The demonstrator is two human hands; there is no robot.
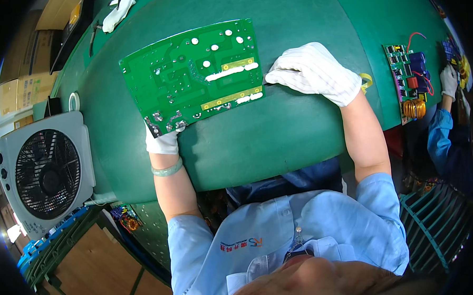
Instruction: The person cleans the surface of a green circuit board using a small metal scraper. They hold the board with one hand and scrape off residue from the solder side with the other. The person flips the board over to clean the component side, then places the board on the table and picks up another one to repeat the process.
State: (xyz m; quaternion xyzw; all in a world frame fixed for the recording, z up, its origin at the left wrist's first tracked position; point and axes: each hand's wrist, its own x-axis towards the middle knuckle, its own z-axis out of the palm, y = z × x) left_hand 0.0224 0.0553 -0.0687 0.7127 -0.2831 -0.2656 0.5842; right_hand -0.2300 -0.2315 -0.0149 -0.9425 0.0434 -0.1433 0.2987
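A green circuit board (186, 76) is held up above the green table, its solder side showing. White blobs and two yellow strips lie along its right half. My left hand (163, 144), in a white glove, grips the board at its lower left corner; most of the fingers are hidden behind it. Just off the board's right edge is my right hand (315, 74), also gloved in white. Its fingers are pinched together, with a small dark tip at their end that I cannot make out.
On the green table (299, 139), a populated board (408, 82) with a copper coil lies at right, near a yellow ring (367, 82). A co-worker's gloved hand (448, 80) is farther right. A box fan (50, 174) stands at left, below cardboard boxes (27, 67). A white-wrapped tool (118, 14) lies at the back.
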